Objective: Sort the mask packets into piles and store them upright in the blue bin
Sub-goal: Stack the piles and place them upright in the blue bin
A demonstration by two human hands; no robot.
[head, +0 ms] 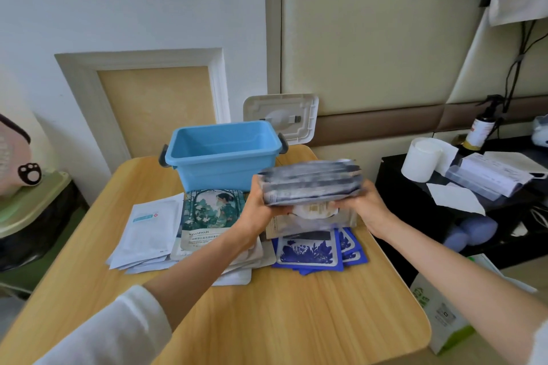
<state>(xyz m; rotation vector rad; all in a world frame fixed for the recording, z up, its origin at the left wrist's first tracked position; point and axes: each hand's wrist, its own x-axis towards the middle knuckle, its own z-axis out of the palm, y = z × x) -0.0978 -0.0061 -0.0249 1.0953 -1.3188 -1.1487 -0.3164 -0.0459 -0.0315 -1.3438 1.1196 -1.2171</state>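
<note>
Above the worktop (267,305), both hands hold a stack of grey packets (311,184) level, just in front of the blue bin (222,154).
The left hand (261,207) clasps the stack's left end and the right hand (364,204) its right end, each grip curled round the packets with fingers beneath. The stack is slightly blurred, its edges facing the camera. The bin stands at the worktop's far side, with its white lid (281,115) propped upright behind it. Three piles lie flat on the worktop below the hands: white packets (148,234) at left, green packets (207,216) touching them in the middle, and blue packets (311,252) at right, beneath the held stack.
</note>
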